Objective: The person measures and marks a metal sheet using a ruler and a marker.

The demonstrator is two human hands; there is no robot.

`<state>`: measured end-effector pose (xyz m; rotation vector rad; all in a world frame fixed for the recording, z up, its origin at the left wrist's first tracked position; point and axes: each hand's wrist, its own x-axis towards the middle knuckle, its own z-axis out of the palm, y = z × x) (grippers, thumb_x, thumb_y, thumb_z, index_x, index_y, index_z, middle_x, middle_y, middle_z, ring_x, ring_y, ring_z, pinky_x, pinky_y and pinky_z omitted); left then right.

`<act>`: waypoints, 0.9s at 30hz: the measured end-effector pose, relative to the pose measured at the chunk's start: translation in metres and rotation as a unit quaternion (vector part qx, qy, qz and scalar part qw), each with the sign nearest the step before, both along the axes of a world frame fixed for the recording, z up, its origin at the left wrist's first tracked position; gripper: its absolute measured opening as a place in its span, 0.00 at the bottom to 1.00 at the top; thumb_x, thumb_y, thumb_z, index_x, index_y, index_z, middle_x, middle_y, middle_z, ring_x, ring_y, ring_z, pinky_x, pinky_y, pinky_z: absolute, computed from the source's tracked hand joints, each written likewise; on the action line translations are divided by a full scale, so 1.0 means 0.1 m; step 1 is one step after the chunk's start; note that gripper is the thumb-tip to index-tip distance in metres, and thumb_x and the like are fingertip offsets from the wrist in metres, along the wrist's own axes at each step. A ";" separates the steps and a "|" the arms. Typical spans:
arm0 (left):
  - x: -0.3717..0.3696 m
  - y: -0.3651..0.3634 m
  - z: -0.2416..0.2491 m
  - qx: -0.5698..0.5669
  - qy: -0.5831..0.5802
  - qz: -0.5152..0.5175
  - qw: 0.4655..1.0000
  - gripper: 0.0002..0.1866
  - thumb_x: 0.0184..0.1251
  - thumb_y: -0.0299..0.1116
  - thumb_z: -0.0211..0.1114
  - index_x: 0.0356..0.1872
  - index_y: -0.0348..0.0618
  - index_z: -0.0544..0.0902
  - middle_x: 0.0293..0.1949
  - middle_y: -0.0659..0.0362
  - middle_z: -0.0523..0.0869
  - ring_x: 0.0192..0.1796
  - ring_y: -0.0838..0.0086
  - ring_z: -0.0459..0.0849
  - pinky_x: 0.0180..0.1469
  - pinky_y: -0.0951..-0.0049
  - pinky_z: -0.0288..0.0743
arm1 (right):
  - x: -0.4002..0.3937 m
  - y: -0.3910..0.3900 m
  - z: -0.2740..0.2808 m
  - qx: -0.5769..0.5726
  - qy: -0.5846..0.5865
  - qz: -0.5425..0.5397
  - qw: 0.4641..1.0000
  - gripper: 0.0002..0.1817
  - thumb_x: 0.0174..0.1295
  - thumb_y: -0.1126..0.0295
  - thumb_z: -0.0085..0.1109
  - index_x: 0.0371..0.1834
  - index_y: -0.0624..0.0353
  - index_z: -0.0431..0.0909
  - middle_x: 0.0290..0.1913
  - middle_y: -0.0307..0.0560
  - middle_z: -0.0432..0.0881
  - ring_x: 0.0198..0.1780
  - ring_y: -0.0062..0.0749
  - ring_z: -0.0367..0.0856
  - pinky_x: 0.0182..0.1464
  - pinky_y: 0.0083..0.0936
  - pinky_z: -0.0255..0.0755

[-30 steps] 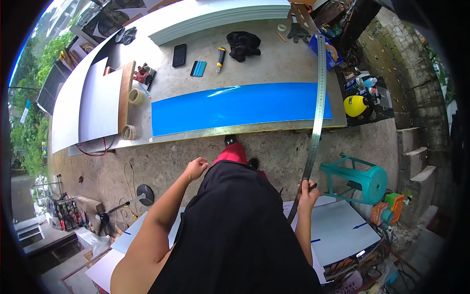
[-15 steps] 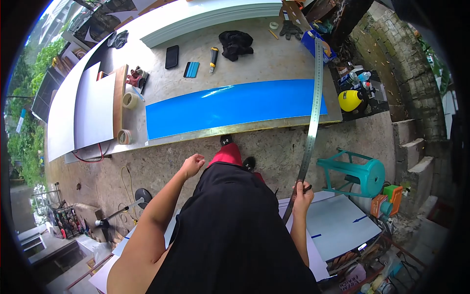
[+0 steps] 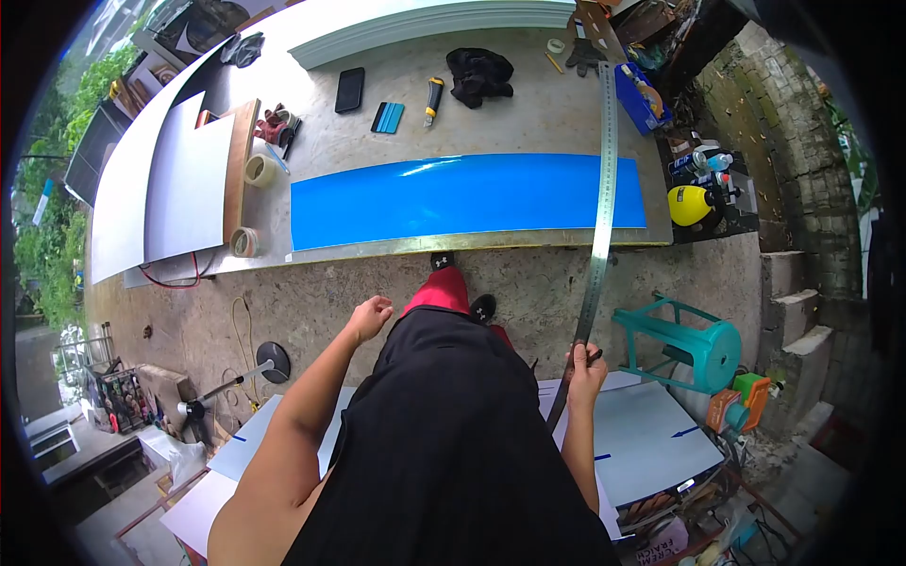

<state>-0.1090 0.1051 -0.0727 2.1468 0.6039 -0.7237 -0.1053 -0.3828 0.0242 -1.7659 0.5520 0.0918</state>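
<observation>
A long blue sheet (image 3: 453, 203) lies along the front edge of the workbench (image 3: 377, 253). My right hand (image 3: 585, 371) is closed around a long metal ruler (image 3: 604, 189), with a small dark pen-like item (image 3: 595, 357) at the same fingers. The ruler's far part passes over the right end of the blue sheet. My left hand (image 3: 371, 316) hangs over the floor away from the bench, its fingers curled loosely, touching nothing visible.
On the bench are a yellow cutter (image 3: 433, 101), blue squeegee (image 3: 387, 118), phone (image 3: 349, 90), black cloth (image 3: 479, 77), tape rolls (image 3: 260, 170) and a blue tray (image 3: 642, 98). A green stool (image 3: 679, 344) lies at right; white panels (image 3: 651, 439) are below.
The view has shifted, so the bench items appear further right. The ruler's far end now lies left of the blue tray, no longer over it. My left hand looks much the same.
</observation>
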 end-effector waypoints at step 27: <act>0.00 0.13 -0.31 -0.009 -0.007 -0.014 1.000 0.19 0.80 0.40 0.70 0.65 0.43 0.86 0.46 0.52 0.94 0.44 0.71 0.91 0.50 0.66 0.85 | 0.09 0.09 0.13 -0.054 0.041 0.075 0.995 0.16 0.80 0.59 0.64 0.42 0.64 0.85 0.29 0.40 0.85 0.31 0.23 0.79 0.36 0.26 0.70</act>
